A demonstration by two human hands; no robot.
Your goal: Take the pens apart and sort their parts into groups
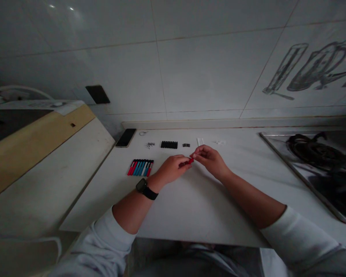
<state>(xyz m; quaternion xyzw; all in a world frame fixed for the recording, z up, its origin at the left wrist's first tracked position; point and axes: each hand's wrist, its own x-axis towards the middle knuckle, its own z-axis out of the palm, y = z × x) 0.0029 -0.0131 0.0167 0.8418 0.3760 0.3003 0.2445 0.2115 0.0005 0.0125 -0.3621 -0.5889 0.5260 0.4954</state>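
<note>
A small red tube-like piece [191, 160] lies between my two hands over the white counter. My left hand [174, 168], with a black watch on its wrist, is closed around it. At the far end of the piece, the fingertips of my right hand [209, 157] are pinched together; what they hold is too small to make out. Left of my hands is a row of red, blue and white tubes [140, 167] with black ends. Behind are a row of black cylindrical pieces [169, 145], small metal parts [150, 145], small dark pieces [186, 145], thin white sticks [200, 141] and clear bits [220, 142].
A phone [126, 137] lies at the counter's back left, near a thin ring-shaped item [143, 133]. A large white box-like unit [60, 161] borders the left side. On the right is a gas stove [311, 154] with a metal rim. The tiled wall [202, 77] rises behind.
</note>
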